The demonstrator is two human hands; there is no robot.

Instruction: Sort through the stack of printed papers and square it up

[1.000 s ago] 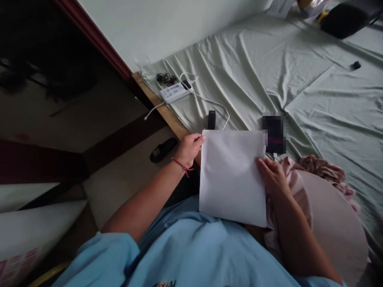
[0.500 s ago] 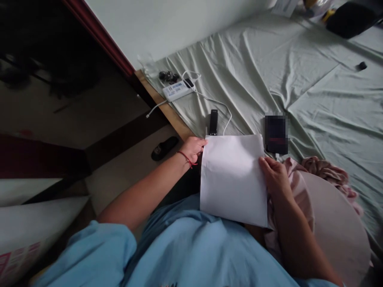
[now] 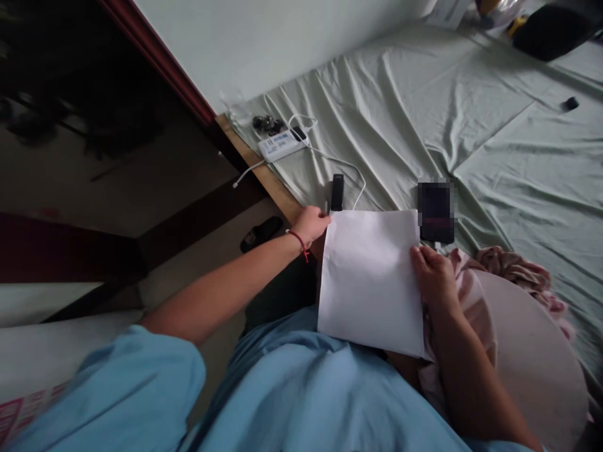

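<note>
A white sheet of paper (image 3: pixel 372 282) lies across my lap, its lower edge against my blue shirt. My left hand (image 3: pixel 311 227) is closed at the sheet's upper left corner, the fingertips pinching it. On the right edge, somewhat below the upper corner, my right hand (image 3: pixel 433 270) grips the paper with the thumb on top and the other fingers mostly hidden. Just beyond the top edge rests a black oblong device (image 3: pixel 337 192). A dark phone-like device (image 3: pixel 436 213), partly pixelated, lies right of the paper with a cable at its lower end.
A white power strip (image 3: pixel 282 145) with cables sits near the wooden bed edge (image 3: pixel 277 188), beside small dark objects (image 3: pixel 267 124). Pink cloth (image 3: pixel 513 267) and a pale round surface (image 3: pixel 532 351) are at my right. A dark slipper (image 3: pixel 260 234) lies on the floor.
My left hand has shifted slightly right and up along with the paper's upper left corner. The right hand keeps its grip, nearly still.
</note>
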